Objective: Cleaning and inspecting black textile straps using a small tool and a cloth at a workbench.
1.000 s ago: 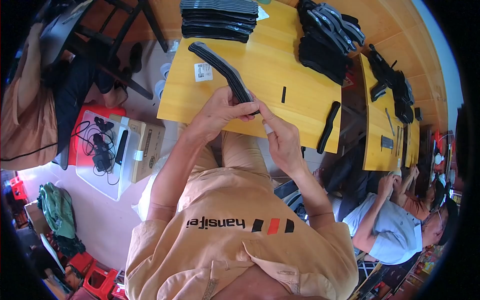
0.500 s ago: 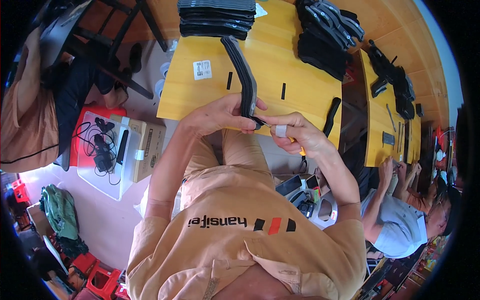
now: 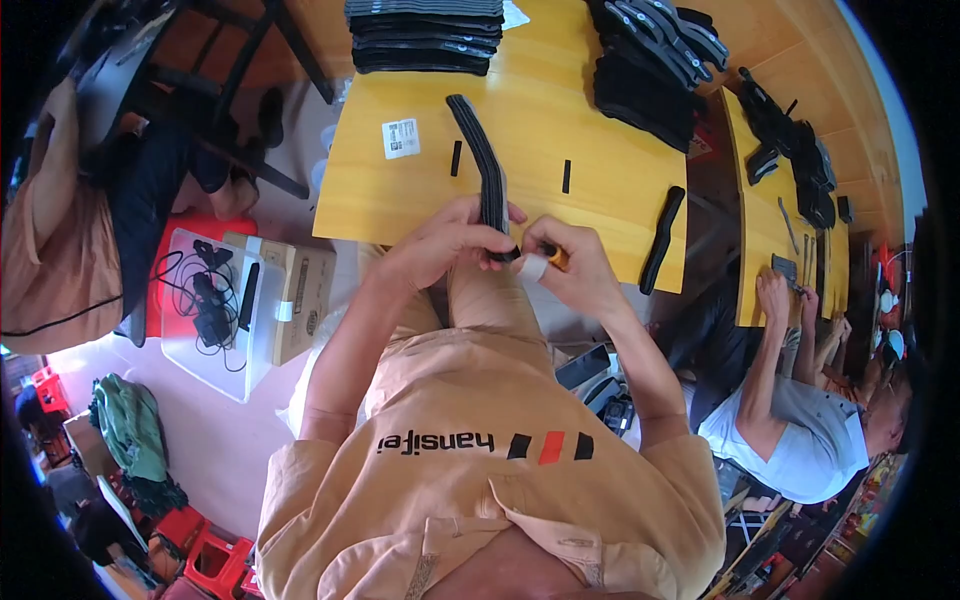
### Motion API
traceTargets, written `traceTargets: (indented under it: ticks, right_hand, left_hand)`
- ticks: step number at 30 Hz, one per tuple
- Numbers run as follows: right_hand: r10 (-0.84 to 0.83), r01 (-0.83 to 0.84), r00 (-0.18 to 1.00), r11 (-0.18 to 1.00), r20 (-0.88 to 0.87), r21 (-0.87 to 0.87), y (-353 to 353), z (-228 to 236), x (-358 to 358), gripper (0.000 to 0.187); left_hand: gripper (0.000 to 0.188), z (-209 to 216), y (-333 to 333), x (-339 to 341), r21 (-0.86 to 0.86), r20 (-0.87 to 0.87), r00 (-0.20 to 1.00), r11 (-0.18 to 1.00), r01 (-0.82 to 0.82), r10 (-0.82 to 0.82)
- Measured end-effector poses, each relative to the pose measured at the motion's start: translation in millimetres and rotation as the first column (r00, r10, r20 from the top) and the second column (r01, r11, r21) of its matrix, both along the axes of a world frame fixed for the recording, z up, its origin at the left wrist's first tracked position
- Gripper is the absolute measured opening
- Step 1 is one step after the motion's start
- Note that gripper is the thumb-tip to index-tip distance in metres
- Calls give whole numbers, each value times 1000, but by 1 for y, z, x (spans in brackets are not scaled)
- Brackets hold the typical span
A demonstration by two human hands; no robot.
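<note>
My left hand (image 3: 445, 243) is closed around the near end of a long, slightly bent bundle of dark strips (image 3: 481, 158). The bundle points away from me over the yellow table, its stacked edges facing up. My right hand (image 3: 578, 268), with white tape on one finger, is curled round a small yellow-handled tool (image 3: 554, 257) beside that near end. The tool's tip is hidden. Two short black strips (image 3: 456, 158) lie left and right of the bundle. A dark bundle (image 3: 661, 240) rests at the table's right edge.
On the yellow table (image 3: 400, 205) lie a white label (image 3: 401, 139), a tall stack of dark strips (image 3: 424, 40) and a grey-black heap (image 3: 650, 75). At left, a clear bin (image 3: 255, 340) holds cables beside a cardboard box (image 3: 305, 295). A co-worker (image 3: 790, 430) sits at right.
The bundle has turned in my left hand, and its far end has come lower in view. My right hand has rolled over, so the tool's handle now shows above the fingers.
</note>
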State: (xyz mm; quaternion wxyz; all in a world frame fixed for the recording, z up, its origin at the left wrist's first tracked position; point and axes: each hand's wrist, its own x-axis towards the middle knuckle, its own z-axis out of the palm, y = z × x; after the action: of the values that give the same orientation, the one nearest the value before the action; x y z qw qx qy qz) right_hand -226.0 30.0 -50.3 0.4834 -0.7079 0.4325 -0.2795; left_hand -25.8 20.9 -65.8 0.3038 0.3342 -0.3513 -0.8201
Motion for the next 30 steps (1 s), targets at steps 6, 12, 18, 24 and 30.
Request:
traceTargets:
  ticks: [6,12,18,24,30]
  right_hand:
    - [300,-315,946,941,123,127,4,9,4,14]
    - [191,-387,895,783,404,487,25,14,4,17]
    - [-256,-281,869,449,423,848,36,18,-8,16]
    - [-427,-468,646,435,633,770,29,14,-15,17]
    - [-69,-409,802,661,593,630,30,3,17,17]
  left_hand:
    - [45,9,13,1,-21,-16,994,994,107,-108]
    - [49,8,38,4,164,-283,949,967,193,-141]
    - [48,12,59,12,149,-330,932,967,205,-147]
    - [48,3,62,28,147,-438,794,838,526,-422]
    - [35,2,53,5,325,-292,955,935,143,-45]
